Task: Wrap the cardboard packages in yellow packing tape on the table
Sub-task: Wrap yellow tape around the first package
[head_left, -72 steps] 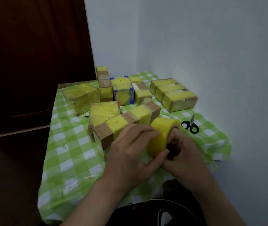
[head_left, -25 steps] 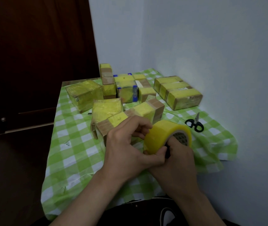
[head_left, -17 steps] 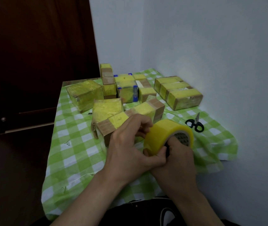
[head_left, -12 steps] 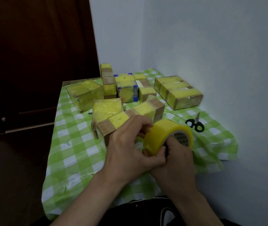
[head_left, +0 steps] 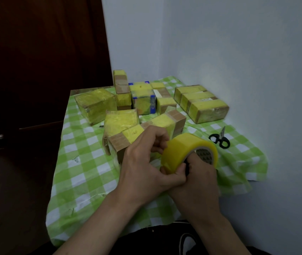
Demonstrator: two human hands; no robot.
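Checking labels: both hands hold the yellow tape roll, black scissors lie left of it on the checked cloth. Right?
No. Head view shows the black scissors right of the yellow tape roll, not left. The left hand and right hand hold it.

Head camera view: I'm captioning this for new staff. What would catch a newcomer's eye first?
The yellow tape roll, gripped by the left hand and right hand over the table's near side. Behind it, yellow-taped cardboard packages crowd the green checked tablecloth, with black scissors lying to the right.

both hands (head_left: 146, 162) grip the yellow tape roll (head_left: 181, 151) above the checked cloth (head_left: 80, 162), cardboard package (head_left: 146, 129) just behind.
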